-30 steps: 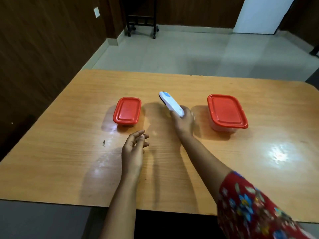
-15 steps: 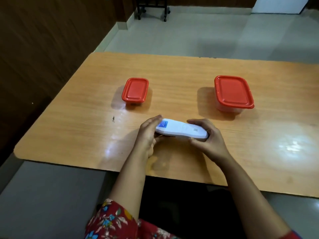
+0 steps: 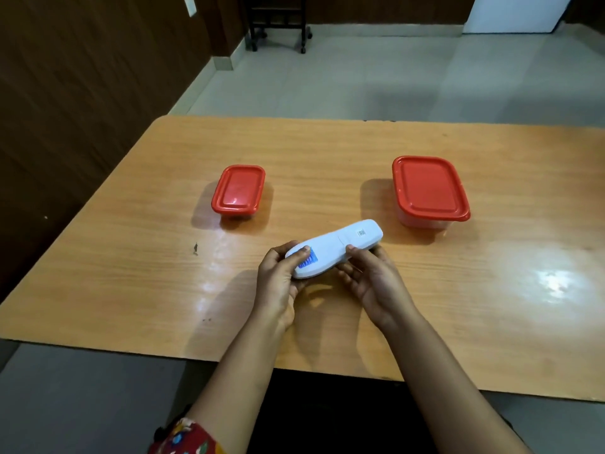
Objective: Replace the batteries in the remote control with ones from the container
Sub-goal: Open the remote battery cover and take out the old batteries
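Observation:
A white remote control [image 3: 337, 247] is held back side up just above the wooden table [image 3: 327, 152], slanting from lower left to upper right. My left hand [image 3: 278, 283] grips its near end, thumb on a blue label. My right hand [image 3: 373, 280] cradles its middle from below, thumb on the back cover. A small container with a red lid [image 3: 238, 191] stands at the left. A larger container with a red lid [image 3: 429, 190] stands at the right. Both lids are on, so their contents are hidden.
The table's near edge [image 3: 196, 352] lies close under my forearms. A dark wood wall [image 3: 82, 77] runs along the left. A black wheeled stand [image 3: 278, 24] is on the tiled floor beyond the table.
My right hand brought the remote from the middle of the table toward me. My left hand took its near end. The remote now lies back side up, tilted more diagonally.

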